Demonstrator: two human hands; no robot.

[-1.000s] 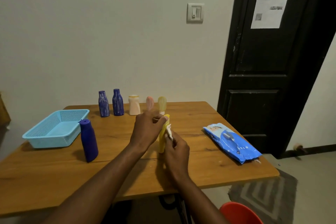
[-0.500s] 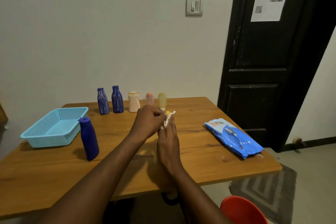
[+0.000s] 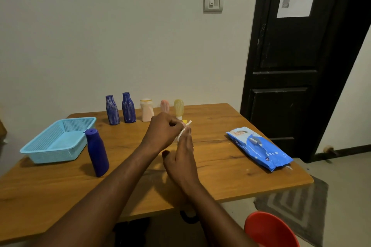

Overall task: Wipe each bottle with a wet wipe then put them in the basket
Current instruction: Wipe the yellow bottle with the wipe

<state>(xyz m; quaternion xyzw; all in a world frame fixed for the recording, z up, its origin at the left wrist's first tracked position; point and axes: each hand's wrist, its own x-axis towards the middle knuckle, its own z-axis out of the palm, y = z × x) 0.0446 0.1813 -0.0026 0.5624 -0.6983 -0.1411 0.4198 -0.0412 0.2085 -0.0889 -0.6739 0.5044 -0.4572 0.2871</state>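
Yellow bottle (image 3: pixel 184 121) mid-frame, apparently upright, nearly hidden: left hand (image 3: pixel 162 132) curled round its top, right hand (image 3: pixel 181 152) fingers straight, pressing wipe (image 3: pixel 185 126) against its side. Basket (image 3: pixel 54 155) far left, nearer left hand.

The yellow bottle (image 3: pixel 184 121) is mostly hidden behind the left hand (image 3: pixel 163 134) and right hand (image 3: pixel 184 156); the red stool (image 3: pixel 269 228) is cropped.

The basket (image 3: pixel 58 140) sits at the left edge of the surface (image 3: pixel 230 176), one bottle (image 3: pixel 97 152) just right of it. Five bottles (image 3: pixel 128 107) stand in a row along the back edge. The wipe pack (image 3: pixel 259 147) lies near the right edge. The left hand (image 3: pixel 162 132) holds a sixth bottle (image 3: pixel 184 121) over the middle.
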